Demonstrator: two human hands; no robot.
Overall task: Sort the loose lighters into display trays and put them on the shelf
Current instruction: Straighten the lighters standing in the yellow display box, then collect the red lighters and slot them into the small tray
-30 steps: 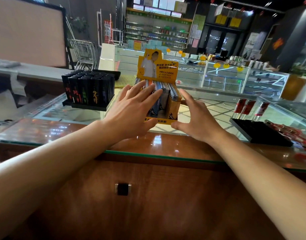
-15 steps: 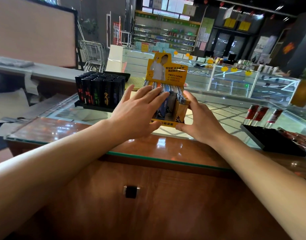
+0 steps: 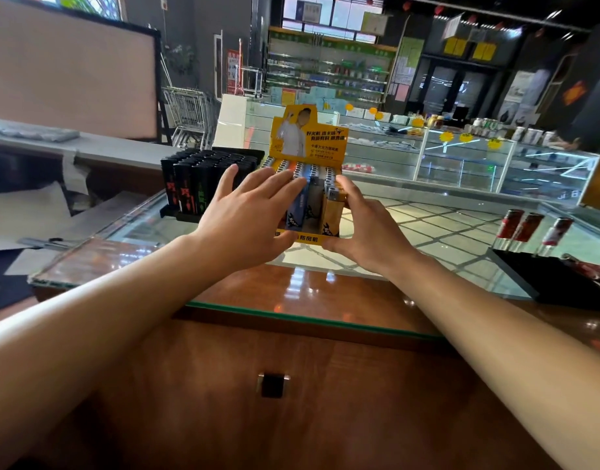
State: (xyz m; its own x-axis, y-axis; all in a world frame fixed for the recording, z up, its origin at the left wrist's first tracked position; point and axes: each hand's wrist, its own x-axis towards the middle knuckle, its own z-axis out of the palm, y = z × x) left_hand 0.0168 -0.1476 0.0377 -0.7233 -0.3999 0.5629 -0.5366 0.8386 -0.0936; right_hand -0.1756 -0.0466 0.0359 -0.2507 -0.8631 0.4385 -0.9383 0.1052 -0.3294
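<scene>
- Standing on the glass-topped wooden counter: a yellow cardboard display tray packed with upright lighters.
- Left hand lies over the tray's front left, fingers straight and spread.
- Right hand clasps its right side, thumb beneath.
- Black tray of dark lighters just left.

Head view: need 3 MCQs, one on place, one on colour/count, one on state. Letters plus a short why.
1. Where does the black tray of dark lighters stand relative to the yellow display tray?
A. to its left B. to its right C. on top of it

2. How many red lighters stand in the black tray on the right?
A. one B. three C. six

3. The right hand is
A. hanging idle B. flat on the counter C. gripping the yellow tray

Key: 1 A, it sits past the left hand. 2 B, three stand upright. 3 C, thumb at the front edge, fingers up its side.
</scene>
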